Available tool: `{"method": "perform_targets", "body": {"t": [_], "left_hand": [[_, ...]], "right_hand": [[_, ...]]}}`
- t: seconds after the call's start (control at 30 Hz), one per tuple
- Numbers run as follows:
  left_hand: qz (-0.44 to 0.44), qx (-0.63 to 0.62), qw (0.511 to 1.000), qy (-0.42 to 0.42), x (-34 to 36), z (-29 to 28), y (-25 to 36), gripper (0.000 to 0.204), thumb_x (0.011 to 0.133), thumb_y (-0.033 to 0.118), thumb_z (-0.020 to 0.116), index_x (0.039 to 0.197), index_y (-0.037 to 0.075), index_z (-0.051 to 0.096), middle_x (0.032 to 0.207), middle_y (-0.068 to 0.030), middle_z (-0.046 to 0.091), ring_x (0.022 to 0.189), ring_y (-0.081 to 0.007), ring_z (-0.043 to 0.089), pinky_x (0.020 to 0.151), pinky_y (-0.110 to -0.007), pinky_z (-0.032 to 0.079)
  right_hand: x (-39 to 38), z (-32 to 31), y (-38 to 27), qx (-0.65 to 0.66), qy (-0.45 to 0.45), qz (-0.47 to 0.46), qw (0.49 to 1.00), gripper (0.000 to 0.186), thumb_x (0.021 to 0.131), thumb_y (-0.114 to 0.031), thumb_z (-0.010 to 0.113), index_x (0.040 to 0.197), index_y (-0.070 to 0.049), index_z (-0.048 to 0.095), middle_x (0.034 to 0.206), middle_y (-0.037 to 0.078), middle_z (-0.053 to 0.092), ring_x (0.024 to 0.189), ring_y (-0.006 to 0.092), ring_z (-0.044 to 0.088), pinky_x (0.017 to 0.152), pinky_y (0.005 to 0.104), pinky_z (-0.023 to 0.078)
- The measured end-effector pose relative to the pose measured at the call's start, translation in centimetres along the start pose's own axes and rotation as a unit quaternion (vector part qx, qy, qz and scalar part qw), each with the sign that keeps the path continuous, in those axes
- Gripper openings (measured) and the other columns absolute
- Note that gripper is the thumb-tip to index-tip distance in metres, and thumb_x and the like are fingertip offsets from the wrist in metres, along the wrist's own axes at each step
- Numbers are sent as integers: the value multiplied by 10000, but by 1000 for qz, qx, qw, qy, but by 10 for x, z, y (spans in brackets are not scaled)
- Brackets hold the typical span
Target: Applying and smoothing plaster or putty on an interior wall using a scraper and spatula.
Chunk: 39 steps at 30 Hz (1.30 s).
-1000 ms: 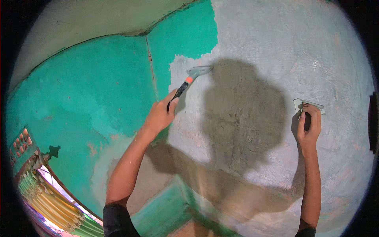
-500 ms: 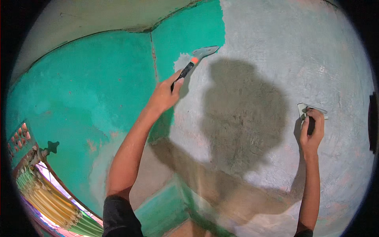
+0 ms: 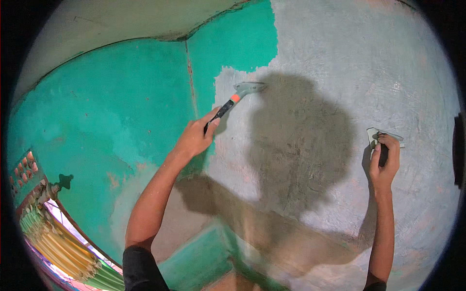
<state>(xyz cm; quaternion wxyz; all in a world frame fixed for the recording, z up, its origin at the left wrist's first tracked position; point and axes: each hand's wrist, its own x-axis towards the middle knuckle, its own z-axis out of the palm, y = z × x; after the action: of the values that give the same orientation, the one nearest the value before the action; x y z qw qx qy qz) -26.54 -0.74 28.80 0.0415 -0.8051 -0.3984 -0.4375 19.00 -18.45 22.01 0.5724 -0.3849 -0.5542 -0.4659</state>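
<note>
My left hand (image 3: pixel 196 136) is closed round the black handle of a scraper (image 3: pixel 235 99) with an orange band, its flat metal blade just below the ragged edge where green paint (image 3: pixel 233 39) meets pale grey coating (image 3: pixel 369 63). At the right, my right hand (image 3: pixel 386 157) grips a second, wide-bladed scraper (image 3: pixel 398 138) with a dark handle; some pale material shows at its blade, held against or close over the coated wall. A large shadow falls on the coating between my hands.
A ceiling (image 3: pixel 111 19) meets the wall along a dark cracked line at the top. A vertical crack (image 3: pixel 190 72) runs down the corner. At lower left are a small perforated vent (image 3: pixel 24 169) and a window with gathered yellow and green curtains (image 3: pixel 60 247). A green ledge (image 3: pixel 199 247) is below.
My left hand and scraper rose to the green paint's edge half a second ago and have since come back down. My right hand sits slightly lower and further right than a second ago.
</note>
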Motion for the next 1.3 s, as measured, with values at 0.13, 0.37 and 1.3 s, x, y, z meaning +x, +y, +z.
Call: {"method": "perform_targets", "body": {"t": [0.13, 0.37, 1.3], "left_hand": [[4, -3, 1000, 30, 0, 3, -7, 428, 1037, 319, 551, 1437, 168, 566, 941, -293, 678, 793, -470, 657, 762, -473, 535], [82, -4, 994, 77, 11, 6, -3, 443, 1037, 315, 548, 1453, 163, 542, 938, -291, 684, 803, -480, 667, 761, -487, 541], [56, 15, 998, 38, 2, 6, 7, 425, 1043, 336, 540, 1443, 195, 556, 958, -296, 674, 861, -502, 656, 761, -533, 524]], "right_hand": [[0, -1, -1, -9, -5, 10, 1000, 126, 923, 35, 575, 1043, 15, 611, 1059, 190, 652, 1004, 326, 654, 923, 387, 505], [-1, 0, 1, 5, -4, 2, 1000, 123, 926, 26, 585, 1045, 16, 611, 1065, 192, 654, 1006, 324, 654, 923, 386, 505], [-2, -1, 2, 11, -5, 7, 1000, 146, 920, 22, 590, 1063, 12, 615, 1069, 199, 656, 1027, 325, 652, 935, 391, 499]]}}
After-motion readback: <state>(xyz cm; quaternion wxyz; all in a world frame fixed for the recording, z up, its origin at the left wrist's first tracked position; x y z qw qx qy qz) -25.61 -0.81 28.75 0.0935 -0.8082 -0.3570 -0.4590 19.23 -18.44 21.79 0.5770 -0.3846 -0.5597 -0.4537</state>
